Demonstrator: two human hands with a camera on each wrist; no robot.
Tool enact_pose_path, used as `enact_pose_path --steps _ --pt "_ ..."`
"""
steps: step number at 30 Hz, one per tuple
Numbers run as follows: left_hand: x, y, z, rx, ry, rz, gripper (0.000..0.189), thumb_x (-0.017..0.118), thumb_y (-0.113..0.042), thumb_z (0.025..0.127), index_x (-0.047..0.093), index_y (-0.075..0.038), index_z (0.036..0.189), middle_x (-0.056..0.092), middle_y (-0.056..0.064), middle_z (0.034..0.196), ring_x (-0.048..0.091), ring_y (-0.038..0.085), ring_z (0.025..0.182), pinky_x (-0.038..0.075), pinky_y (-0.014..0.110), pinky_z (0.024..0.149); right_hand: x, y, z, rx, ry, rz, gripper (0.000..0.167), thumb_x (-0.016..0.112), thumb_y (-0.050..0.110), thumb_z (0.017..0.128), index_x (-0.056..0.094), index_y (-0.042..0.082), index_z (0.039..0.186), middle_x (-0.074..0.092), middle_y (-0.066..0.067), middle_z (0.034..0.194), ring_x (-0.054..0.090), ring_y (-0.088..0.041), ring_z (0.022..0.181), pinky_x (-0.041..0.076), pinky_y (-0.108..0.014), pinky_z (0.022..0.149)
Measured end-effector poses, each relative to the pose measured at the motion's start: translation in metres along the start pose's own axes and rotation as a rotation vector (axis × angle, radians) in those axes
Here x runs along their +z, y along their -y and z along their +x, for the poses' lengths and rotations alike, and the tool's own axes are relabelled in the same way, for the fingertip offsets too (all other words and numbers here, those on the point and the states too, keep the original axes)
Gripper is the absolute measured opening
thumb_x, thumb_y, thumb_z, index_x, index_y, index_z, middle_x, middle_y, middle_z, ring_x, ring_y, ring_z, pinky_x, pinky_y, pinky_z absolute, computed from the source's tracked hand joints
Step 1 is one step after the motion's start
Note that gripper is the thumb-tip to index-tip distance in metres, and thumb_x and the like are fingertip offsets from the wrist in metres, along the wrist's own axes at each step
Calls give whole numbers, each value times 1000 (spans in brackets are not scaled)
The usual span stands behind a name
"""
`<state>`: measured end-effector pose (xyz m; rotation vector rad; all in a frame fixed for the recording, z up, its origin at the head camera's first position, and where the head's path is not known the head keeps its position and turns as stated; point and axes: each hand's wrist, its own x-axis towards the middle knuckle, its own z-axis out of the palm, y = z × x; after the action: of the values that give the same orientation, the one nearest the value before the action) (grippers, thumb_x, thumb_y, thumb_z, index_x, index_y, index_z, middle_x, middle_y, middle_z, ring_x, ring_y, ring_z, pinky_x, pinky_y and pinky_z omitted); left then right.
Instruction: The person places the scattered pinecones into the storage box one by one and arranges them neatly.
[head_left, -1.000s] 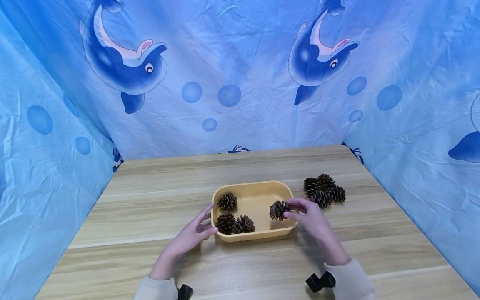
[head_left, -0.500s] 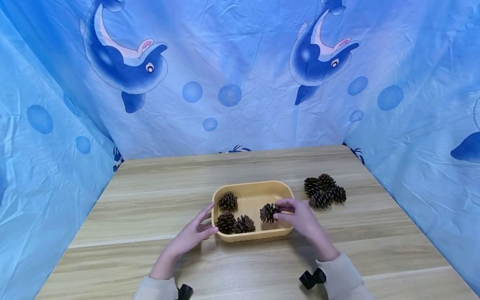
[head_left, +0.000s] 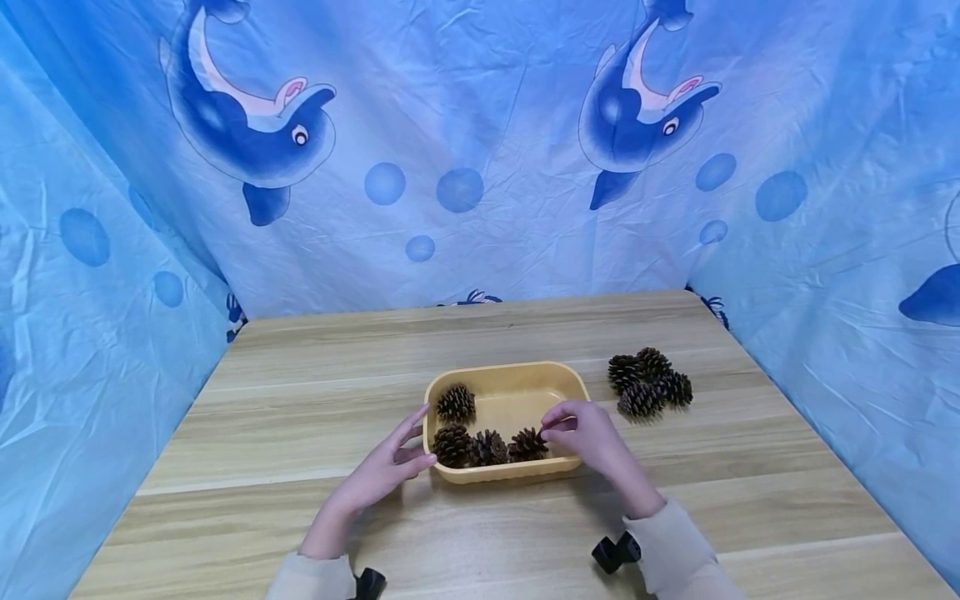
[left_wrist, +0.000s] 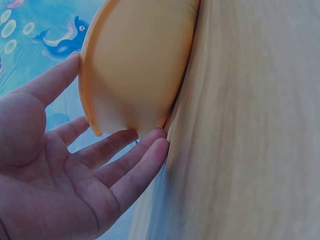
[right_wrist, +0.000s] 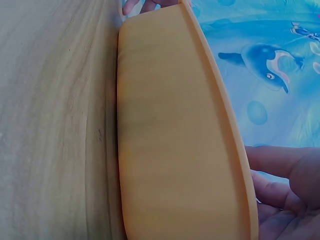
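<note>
A yellow plastic tray (head_left: 506, 473) stands mid-table with pine cones in it. Three of them, one a pine cone (head_left: 455, 403), lie at its left end. My right hand (head_left: 592, 437) reaches over the tray's right side and pinches another pine cone (head_left: 527, 445) by its right edge, low by the front wall. In the right wrist view the tray wall (right_wrist: 175, 125) hides that cone and the fingertips. My left hand (head_left: 382, 468) steadies the tray's left end with spread fingers. The left wrist view shows this hand (left_wrist: 85, 165) with its fingertips against the outer wall.
Several pine cones (head_left: 642, 400) lie in a cluster on the wooden table (head_left: 315, 358), right of the tray. A blue curtain (head_left: 480, 108) with printed dolphins hangs behind the table and along both sides.
My right hand has carried its pine cone left and down to beside the others near the tray's front wall. Thumb and forefinger are closer together. My left hand and the tray stay put.
</note>
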<state>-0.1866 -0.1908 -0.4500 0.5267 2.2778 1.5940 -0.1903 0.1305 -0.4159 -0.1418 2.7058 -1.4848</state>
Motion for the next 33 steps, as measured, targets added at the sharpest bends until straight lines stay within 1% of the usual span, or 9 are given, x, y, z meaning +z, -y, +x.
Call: enact_pose_path --steps 3,8,16,27,33 --pt "0 -1 0 0 2 1 80 63 -23 94 15 -17 156 29 35 150 48 51 127 53 52 97 -1 1 0 7 30 4 15 73 3 80 69 1 95 73 -7 90 70 -17 84 59 -24 69" --pt "0 -1 0 1 5 -3 79 63 -22 94 14 -17 156 28 35 150 47 52 127 52 53 97 -2 2 -1 -5 59 -1 18 73 3 80 68 -1 97 73 -12 92 71 -21 85 60 -25 69" --pt "0 -1 0 -4 1 -5 80 63 -23 94 14 -17 156 28 35 150 47 52 127 52 53 98 -1 1 -1 -42 103 -71 19 72 1 80 68 -3 98 73 -14 93 71 -22 85 59 -24 69" --pt "0 2 1 -7 -2 -10 80 64 -22 93 14 -17 156 28 35 150 47 52 127 52 53 98 0 3 -2 -37 133 -59 19 72 -1 81 67 -4 99 73 -15 93 71 -24 87 60 -23 70" --pt "0 1 2 -6 2 -5 80 63 -23 94 15 -18 156 28 35 150 47 52 128 52 52 98 -2 2 -4 -39 119 -66 22 73 3 81 67 -3 102 73 -13 96 70 -23 89 60 -25 73"
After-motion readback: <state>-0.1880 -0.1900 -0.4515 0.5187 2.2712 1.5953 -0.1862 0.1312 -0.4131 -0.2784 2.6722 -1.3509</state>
